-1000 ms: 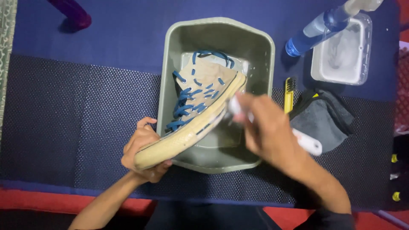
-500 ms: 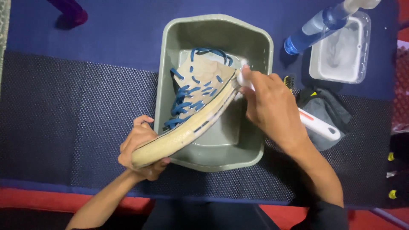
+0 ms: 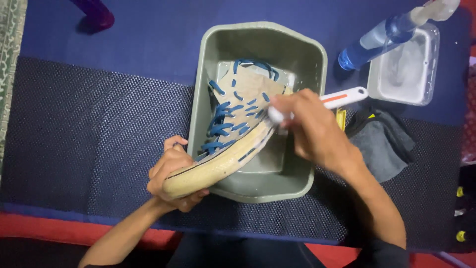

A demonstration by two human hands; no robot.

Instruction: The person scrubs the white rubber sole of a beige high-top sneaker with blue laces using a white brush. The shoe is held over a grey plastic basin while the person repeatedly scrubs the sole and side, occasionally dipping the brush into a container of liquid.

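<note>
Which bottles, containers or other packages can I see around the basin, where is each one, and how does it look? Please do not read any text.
Spray bottle: upper right, lying tilted over the tub's rim; clear blue body, pale trigger head.
Clear plastic tub: right of the grey basin; rectangular, see-through, whitish inside.
Purple object: top left, mostly cut off; kind unclear.
No labels, signs or screens are legible in view.

A desk under a blue cloth (image 3: 148, 34) carries a dark dotted mat (image 3: 89, 139) across its near half. A grey tub (image 3: 307, 54) sits mid-desk, a clear tray (image 3: 430, 94) at the far right corner, a grey rag (image 3: 386, 144) just beside the tub.
</note>
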